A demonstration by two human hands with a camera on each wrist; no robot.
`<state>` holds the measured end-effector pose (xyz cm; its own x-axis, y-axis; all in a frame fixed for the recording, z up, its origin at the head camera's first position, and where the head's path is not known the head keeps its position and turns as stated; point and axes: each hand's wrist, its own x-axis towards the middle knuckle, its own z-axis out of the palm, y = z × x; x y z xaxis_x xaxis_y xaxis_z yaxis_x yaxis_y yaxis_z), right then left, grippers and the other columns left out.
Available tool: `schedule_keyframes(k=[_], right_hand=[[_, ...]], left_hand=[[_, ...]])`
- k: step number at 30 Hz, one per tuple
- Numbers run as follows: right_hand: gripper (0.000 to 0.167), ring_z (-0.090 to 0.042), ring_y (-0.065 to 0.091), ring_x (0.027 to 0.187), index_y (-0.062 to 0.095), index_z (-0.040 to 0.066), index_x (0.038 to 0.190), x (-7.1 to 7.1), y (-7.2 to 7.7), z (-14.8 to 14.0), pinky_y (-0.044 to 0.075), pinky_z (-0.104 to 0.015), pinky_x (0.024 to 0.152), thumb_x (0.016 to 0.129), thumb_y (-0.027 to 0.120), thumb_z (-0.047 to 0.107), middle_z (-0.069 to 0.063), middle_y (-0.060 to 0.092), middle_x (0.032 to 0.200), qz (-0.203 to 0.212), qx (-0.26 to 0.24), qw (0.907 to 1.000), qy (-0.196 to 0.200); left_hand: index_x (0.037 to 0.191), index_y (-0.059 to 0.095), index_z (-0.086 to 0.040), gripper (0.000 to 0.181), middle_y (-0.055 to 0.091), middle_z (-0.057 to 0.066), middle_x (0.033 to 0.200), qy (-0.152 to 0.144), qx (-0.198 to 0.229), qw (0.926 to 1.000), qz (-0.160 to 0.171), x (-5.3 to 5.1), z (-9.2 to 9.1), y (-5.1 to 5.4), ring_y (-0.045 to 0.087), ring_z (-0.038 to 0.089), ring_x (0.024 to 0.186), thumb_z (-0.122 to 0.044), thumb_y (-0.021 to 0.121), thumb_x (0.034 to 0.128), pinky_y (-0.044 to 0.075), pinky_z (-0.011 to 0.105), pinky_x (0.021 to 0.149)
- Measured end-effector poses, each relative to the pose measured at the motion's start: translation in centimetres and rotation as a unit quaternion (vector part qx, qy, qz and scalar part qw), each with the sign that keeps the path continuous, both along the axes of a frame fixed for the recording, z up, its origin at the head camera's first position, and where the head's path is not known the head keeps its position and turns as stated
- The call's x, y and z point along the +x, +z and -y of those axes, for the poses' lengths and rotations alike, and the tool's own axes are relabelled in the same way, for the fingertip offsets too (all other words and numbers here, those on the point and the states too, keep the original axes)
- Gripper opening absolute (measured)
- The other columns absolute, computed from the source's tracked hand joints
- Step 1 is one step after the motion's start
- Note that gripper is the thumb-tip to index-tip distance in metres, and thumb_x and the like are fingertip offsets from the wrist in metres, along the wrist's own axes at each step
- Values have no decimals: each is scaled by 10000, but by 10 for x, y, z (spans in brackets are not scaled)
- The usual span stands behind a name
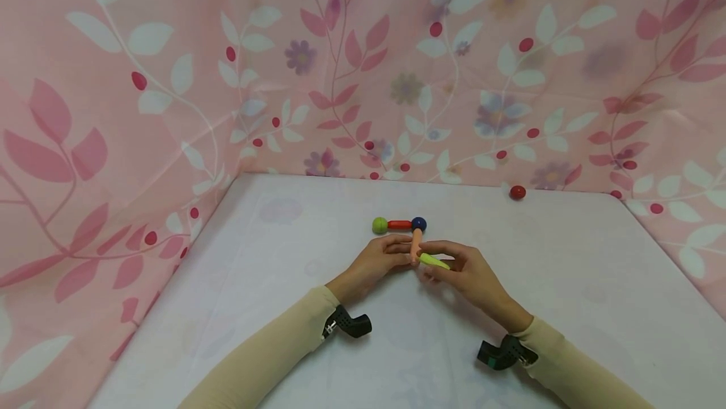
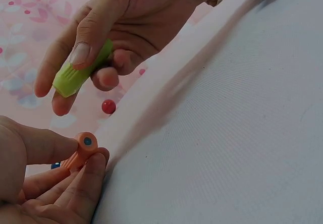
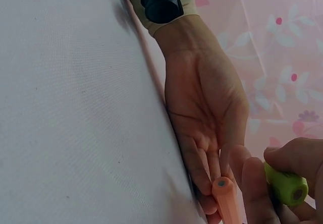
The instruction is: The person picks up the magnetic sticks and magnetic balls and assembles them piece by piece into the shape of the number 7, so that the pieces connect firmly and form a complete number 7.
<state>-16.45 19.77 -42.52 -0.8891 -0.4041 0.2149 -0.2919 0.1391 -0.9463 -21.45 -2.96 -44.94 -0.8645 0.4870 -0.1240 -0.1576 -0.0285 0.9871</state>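
Observation:
My left hand (image 1: 379,262) pinches an orange magnetic rod (image 1: 416,243) between thumb and fingers; a grey magnet shows in its near end in the left wrist view. The rod's far end meets a dark blue ball (image 1: 418,224). From that ball a red rod (image 1: 399,225) runs left to a lime green ball (image 1: 380,225). My right hand (image 1: 467,273) pinches a yellow-green magnetic rod (image 2: 83,70) between thumb and fingers. In both wrist views a gap separates this rod from the orange one.
A red ball (image 1: 518,193) lies near the table's back edge, to the right. The white-covered table (image 1: 272,346) meets a pink floral cloth (image 1: 363,69) behind it and at the sides. Each sleeve carries a black wrist camera (image 1: 507,353).

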Motion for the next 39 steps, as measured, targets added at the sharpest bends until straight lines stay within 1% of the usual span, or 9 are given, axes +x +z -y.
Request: schedule_keyframes(k=[6,12,15,21,26,28,32,35,39], right_hand=[[348,-315,718,799,692,20,1314,-1,-1,-1,614,-350,711,969,735,16,-164,655,1315,-140,193,9996,-132],[312,-300,712,798,722,25,1278,-2,0,-2,607,-333,723,968,730,3,-167,688,1256,-125,331,9989,-298],[315,-312,721,833,717,8,1279,-2,1,-2,607,-332,765,965,734,4,-185,683,1263,-15,258,9992,-312],[399,-350,697,1061,647,-32,1366,-1,3,-3,564,-300,909,976,721,16,-211,614,1381,245,-20,9997,5],[440,-361,530,1321,576,-26,1449,-1,5,-4,502,-293,1015,1011,607,-40,-229,526,1480,148,-121,9994,304],[446,-361,466,1379,555,-23,1470,-1,6,-5,488,-299,1035,1025,584,-27,-239,493,1507,133,-151,9989,412],[451,-416,467,1381,513,-21,1505,0,6,-8,484,-337,1045,1060,571,18,-285,414,1548,225,-319,9969,684],[477,-471,483,1352,472,-44,1523,0,6,-10,487,-375,1037,1059,573,1,-313,371,1562,215,-429,9955,821],[542,-474,560,1270,462,-52,1522,0,7,-11,534,-386,982,1014,650,-22,-304,386,1557,56,-326,9972,674]], left_hand=[[1428,606,-55,474,689,33,1298,36,31,10000,-26,0,-1,2,650,181,1181,-114,749,980,526,331,991],[1421,619,-67,477,696,27,1289,72,-64,9999,-66,0,-1,1,649,170,1178,-127,763,970,522,329,994],[1409,633,-70,459,703,38,1275,74,-131,9999,-55,-1,-1,1,649,170,1173,-138,760,974,517,337,1001],[1415,627,-62,446,701,45,1281,28,-72,9999,-71,0,0,0,653,179,1176,-127,740,988,523,334,996],[1446,603,-66,454,699,51,1290,-55,-21,9999,-156,-1,1,0,653,184,1187,-109,709,1007,522,329,998],[1452,599,-68,460,699,53,1289,-59,-22,9999,-143,-1,1,0,654,187,1182,-113,709,1008,522,330,999],[1437,610,-68,487,700,42,1286,-40,28,10000,-49,0,0,1,659,185,1169,-132,756,977,522,334,997],[1408,633,-81,492,706,35,1273,-2,59,10000,-1,1,-1,1,666,184,1157,-133,792,946,525,332,991],[1409,627,-73,478,699,39,1281,27,56,10000,-13,1,-1,1,664,185,1159,-107,774,955,528,328,985]])
